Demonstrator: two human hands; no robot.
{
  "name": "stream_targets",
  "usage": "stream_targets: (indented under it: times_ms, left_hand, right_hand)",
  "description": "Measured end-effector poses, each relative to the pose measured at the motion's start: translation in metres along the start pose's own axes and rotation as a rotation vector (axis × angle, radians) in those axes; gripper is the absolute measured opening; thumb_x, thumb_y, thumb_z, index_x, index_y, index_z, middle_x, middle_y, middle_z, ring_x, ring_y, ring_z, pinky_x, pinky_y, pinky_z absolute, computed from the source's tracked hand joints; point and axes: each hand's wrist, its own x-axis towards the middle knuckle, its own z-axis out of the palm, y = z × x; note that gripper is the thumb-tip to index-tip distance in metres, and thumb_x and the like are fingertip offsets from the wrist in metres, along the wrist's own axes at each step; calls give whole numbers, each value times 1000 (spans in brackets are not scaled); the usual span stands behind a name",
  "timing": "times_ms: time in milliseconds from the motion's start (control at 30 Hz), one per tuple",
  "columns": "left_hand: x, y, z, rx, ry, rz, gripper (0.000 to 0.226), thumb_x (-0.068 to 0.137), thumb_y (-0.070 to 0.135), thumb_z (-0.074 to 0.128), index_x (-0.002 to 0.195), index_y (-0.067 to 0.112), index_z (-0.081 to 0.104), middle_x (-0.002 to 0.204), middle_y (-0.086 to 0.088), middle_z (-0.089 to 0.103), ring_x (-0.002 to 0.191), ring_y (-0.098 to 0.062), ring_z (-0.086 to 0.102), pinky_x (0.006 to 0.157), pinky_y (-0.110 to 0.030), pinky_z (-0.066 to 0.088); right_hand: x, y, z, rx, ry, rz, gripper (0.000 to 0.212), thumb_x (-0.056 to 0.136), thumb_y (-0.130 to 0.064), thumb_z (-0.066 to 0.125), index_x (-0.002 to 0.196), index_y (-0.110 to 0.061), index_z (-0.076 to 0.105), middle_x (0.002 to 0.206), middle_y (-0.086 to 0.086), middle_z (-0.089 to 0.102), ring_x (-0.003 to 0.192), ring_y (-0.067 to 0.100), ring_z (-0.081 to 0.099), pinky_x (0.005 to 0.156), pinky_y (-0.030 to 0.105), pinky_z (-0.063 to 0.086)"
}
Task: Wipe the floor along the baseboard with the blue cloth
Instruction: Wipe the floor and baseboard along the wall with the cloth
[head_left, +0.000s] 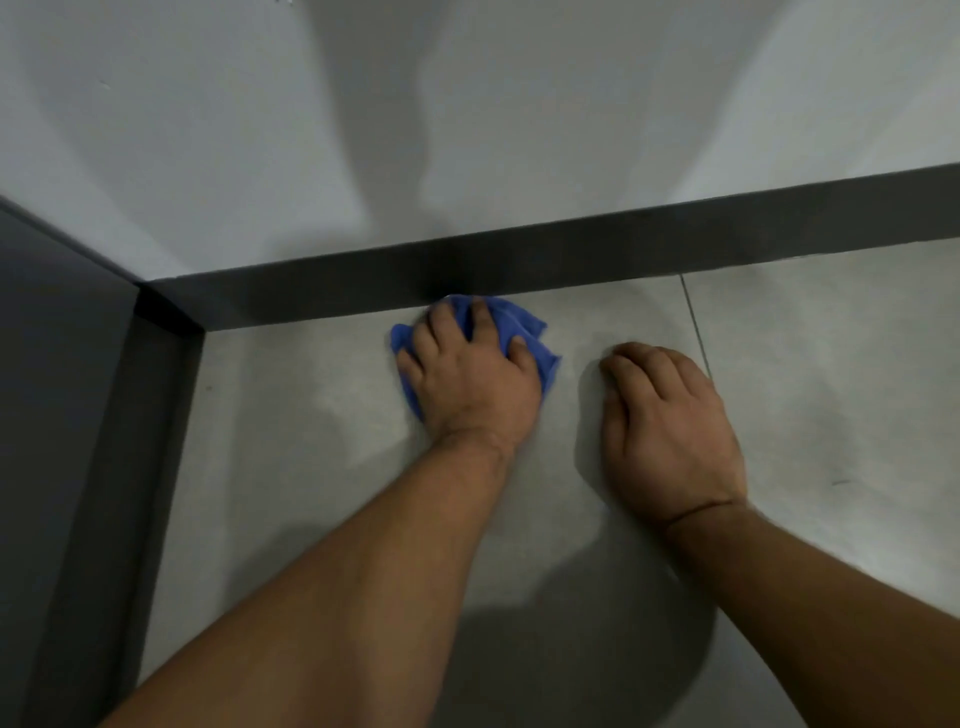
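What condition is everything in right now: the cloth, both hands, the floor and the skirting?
Blue cloth: bunched, pressed against the baseboard.
Left hand: gripping the cloth.
Right hand: empty, resting on the floor.
Floor: no visible debris.
Baseboard: dark, intact.

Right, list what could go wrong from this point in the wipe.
1. The blue cloth is bunched under the left hand, so little fabric meets the floor; it may leave streaks along the dark baseboard.
2. The right hand is braced flat on the smooth tile floor; if that patch is damp, it could slip.
3. The corner by the dark door frame might get skipped.
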Motion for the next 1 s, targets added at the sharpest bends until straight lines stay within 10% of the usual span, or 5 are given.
stream_targets:
  times_ms: [400, 833, 1000]
  left_hand:
    - [-43, -27, -28, -529, 138, 236, 58, 91, 43, 55, 144, 20, 54, 147, -5, 49, 134, -24, 43, 113, -38, 41]
    - [-90, -120, 5, -140, 88, 245, 60, 88, 54, 53, 139, 20, 50, 150, -7, 42, 141, -29, 37, 113, -53, 41]
    - [-89, -120, 2, -107, 76, 243, 63, 89, 56, 52, 141, 21, 49, 153, -8, 41, 144, -30, 35, 115, -54, 39]
  right_hand:
    - [-1, 1, -4, 165, 82, -1, 46, 104, -36, 36, 140, -13, 54, 138, 13, 60, 129, 29, 51, 117, 47, 40]
    - [5, -25, -15, 248, 107, -117, 42, 102, -34, 51, 138, -14, 59, 141, 10, 56, 131, 27, 50, 114, 43, 42]
    - [47, -80, -2, 89, -193, -270, 53, 105, -49, 42, 154, -29, 44, 164, 2, 39, 153, 27, 29, 127, 48, 16]
